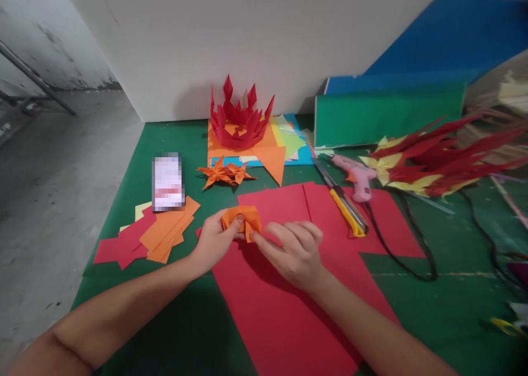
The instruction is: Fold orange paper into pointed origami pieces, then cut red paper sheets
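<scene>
A small folded piece of orange paper [252, 217] is held above the large red sheets [289, 310]. My left hand [216, 238] grips its left side, thumb across the front. From the right, my right hand [295, 249] pinches the paper's lower corner at the fingertips, the other fingers curled. Beyond my hands lie orange folded paper flowers [223, 173]. Farther back, a red folded paper crown [241, 120] rests on a stack of coloured paper [268, 155].
On the left are a phone [168, 183] and loose red and orange strips [165, 233]. To the right lie a yellow cutter [348, 211], a pink glue gun [358, 178] with a black cord, and red-yellow paper leaves [433, 161]. A green board [388, 117] stands behind.
</scene>
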Motion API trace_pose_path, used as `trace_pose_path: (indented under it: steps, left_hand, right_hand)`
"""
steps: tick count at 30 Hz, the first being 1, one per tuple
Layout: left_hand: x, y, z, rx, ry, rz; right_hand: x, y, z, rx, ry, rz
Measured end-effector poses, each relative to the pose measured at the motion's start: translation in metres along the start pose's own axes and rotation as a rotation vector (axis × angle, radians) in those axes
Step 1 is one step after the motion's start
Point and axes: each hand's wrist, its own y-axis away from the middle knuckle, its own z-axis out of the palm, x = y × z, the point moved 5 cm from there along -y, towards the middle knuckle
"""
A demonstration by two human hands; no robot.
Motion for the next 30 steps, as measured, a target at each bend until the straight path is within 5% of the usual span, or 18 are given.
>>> trace_pose_path:
  steps: [9, 30]
  left_hand:
    - [0.000, 0.002, 0.000, 0.013, -0.073, -0.051]
    - [0.000, 0.000, 0.002, -0.035, 0.018, -0.011]
  right_hand:
    - [0.008, 0.001, 0.001, 0.053, 0.101, 0.164]
    - [-0.004, -0.001, 0.002, 0.072, 0.011, 0.032]
